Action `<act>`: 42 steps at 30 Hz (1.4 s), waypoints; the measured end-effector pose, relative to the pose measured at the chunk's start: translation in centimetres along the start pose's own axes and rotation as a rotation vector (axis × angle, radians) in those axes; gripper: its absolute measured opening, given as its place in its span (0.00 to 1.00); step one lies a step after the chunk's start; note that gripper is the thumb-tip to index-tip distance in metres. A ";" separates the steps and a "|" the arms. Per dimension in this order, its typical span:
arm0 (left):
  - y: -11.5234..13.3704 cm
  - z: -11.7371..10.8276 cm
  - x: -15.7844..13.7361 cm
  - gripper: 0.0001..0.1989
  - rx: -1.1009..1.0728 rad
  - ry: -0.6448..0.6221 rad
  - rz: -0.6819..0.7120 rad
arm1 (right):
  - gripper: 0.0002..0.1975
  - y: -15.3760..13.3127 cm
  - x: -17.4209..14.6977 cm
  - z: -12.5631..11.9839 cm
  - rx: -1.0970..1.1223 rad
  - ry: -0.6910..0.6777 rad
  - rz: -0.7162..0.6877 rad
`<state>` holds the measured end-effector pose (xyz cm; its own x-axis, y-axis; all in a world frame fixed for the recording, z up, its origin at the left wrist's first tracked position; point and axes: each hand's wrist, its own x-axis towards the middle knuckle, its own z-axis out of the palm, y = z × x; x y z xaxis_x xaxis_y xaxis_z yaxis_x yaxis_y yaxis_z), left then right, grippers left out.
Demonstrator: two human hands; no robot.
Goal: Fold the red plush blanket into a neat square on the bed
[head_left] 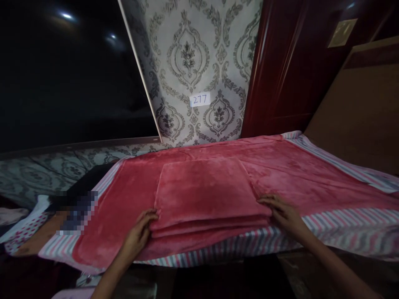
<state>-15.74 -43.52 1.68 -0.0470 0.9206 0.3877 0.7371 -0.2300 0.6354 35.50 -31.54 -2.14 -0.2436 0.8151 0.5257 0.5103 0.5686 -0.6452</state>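
A pink plush cloth (202,187), folded into a rectangle of several layers, lies flat with its folded edges towards me. My left hand (140,232) grips its near left corner, with thumb and fingers closed on the fabric. At the near right corner, my right hand (279,211) has its fingers closed on the edge of the same folded cloth. Beneath it spreads a larger pink plush blanket (299,174) with a border striped in grey, white and pink, draped over the front edge of the surface.
A dark television screen (68,83) stands at the left, before patterned wallpaper (190,54) bearing a paper label (200,99) reading 277. To the right are a dark red wooden panel (280,66) and a large brown board (364,99). Polka-dotted fabric (29,232) lies at far left.
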 end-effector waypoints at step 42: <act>9.4 11.3 7.9 0.37 0.600 -0.387 -0.014 | 0.29 -4.0 5.9 8.3 -0.668 -0.346 -0.007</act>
<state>-1.50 -34.81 3.17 0.1016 0.9937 0.0465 0.9872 -0.1065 0.1186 25.12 -28.07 -1.04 -0.4374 0.8629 0.2532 0.8729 0.4751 -0.1111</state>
